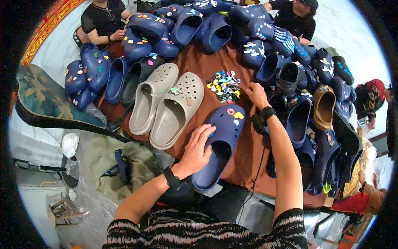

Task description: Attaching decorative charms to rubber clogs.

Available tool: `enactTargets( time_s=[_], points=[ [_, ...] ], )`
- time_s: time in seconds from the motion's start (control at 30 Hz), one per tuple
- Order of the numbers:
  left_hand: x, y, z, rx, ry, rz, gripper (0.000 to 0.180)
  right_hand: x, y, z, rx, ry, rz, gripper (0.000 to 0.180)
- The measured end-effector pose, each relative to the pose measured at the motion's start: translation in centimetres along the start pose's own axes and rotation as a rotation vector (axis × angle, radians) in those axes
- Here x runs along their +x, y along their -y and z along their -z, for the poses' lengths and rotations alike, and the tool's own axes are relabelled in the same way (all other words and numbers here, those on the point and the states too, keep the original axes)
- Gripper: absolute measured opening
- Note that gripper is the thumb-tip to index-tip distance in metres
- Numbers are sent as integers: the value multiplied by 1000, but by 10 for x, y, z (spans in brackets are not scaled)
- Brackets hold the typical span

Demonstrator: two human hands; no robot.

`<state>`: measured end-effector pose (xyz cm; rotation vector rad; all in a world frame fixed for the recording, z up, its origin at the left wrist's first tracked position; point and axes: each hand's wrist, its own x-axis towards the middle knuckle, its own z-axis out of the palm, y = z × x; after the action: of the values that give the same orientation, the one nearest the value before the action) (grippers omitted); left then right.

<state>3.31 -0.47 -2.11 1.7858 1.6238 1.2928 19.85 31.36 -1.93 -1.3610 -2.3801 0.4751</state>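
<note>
A navy blue clog point(226, 128) lies at the table's near edge, its toe pointing away from me. My left hand point(195, 149) grips it from the left side, fingers over the upper and thumb by the foot opening. A red and white round charm, a yellow heart and a small pale heart sit on its toe. Beyond the toe lies a heap of small colourful shoe charms point(224, 86). At the right edge of this heap is my right hand point(258, 97), its fingers drawn together; anything between the fingertips is too small to make out.
A pair of grey clogs point(176, 103) stands left of the charms. Many navy clogs point(298, 120) are piled along the right and far sides. A brown clog point(324, 106) rests among them. A dark cable point(259, 166) hangs by my right arm. Several people sit around the table.
</note>
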Motion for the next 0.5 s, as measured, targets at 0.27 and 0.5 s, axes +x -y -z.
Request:
enactTargets(
  time_s=[0.27, 0.5],
  points=[
    [1, -1, 0, -4, -3, -11, 61, -107, 46, 50, 849, 203, -138, 13],
    [-1, 0, -2, 22, -23, -11, 61, -164, 65, 34, 1208, 397, -328, 16]
  ],
)
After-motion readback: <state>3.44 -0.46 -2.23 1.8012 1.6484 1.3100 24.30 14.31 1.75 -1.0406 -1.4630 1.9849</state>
